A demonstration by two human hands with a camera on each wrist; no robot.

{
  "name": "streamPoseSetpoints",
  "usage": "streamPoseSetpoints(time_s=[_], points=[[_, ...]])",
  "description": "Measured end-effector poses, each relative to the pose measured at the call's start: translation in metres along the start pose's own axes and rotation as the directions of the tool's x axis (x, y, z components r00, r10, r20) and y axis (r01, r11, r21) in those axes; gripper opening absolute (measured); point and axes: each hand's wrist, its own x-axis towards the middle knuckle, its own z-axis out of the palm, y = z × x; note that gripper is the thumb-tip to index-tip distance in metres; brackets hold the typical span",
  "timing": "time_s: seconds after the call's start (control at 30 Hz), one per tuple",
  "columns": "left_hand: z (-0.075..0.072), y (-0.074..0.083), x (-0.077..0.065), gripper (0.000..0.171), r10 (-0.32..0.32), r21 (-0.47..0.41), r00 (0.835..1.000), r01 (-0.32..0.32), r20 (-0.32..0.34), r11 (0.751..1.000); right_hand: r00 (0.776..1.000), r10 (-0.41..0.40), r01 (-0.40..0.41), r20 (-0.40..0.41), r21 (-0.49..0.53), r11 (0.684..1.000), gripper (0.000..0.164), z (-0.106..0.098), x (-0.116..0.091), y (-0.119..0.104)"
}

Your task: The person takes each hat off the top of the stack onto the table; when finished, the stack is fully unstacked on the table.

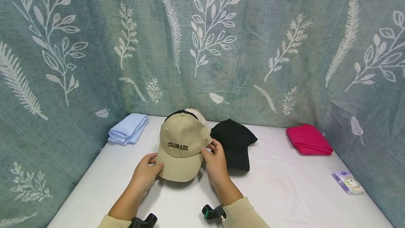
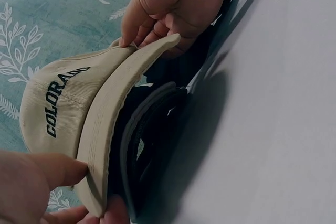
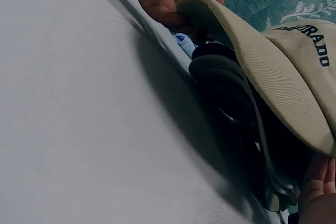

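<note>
Beside the beige cap (image 1: 180, 143) (held): black cap (image 1: 234, 140).

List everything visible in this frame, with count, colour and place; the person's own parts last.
Colorado cap: one, beige with dark lettering, centre of table, top of a cap stack, brim held at both sides.
Caps beneath it: dark brims show; number unclear.
Black cap: one, right of the stack.
Folded cloth: one, light blue, back left.
Folded cloth: one, pink-red, back right.
Small packet: one, lilac and white, right edge.
Table: white.
Backdrop: teal, white leaf print.
Left hand: grips brim's left side.
Right hand: pinches brim's right side.
</note>
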Motion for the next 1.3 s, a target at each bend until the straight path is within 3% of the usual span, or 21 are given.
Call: streamPoseSetpoints(time_s=[0.8,1.3], points=[[0.009,0.007,-0.009,0.052,0.065,-0.009,0.998,-0.065,0.002,0.998,0.996,-0.083,0.083,-0.015,-0.040,0.996,0.044,-0.017,-0.002,-0.021],[0.031,0.014,-0.017,0.049,0.079,-0.031,0.997,-0.078,0.006,0.996,0.996,-0.091,0.088,-0.022,-0.087,0.992,0.042,-0.039,-0.007,-0.033]])
